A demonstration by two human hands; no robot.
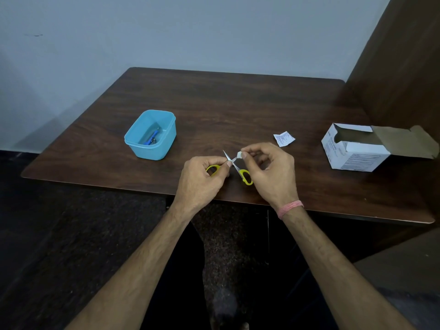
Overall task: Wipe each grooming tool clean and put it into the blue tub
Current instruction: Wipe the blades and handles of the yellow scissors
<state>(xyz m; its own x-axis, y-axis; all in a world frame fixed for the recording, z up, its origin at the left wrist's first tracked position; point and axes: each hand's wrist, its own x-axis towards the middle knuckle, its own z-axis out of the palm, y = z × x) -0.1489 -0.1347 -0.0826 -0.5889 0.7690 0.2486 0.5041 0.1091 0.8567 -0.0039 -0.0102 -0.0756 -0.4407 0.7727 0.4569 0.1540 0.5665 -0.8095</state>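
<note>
Near the front edge of the brown surface (238,103), the left hand (202,179) holds small yellow scissors (238,167) with the blades spread apart. The right hand (271,167) pinches a little white wipe (239,154) on one blade. Off to the left sits the blue tub (142,148) with a blue tool (152,136) inside. A torn wrapper (283,138) and an open white box (352,148) lie to the right.

A plain indoor room of unclear kind, perhaps an office or home corner, suggested by a dark wood-laminate table (238,103), a bare pale wall (166,32), dark speckled flooring (71,234), a brown wooden panel (404,67) at the right
</note>
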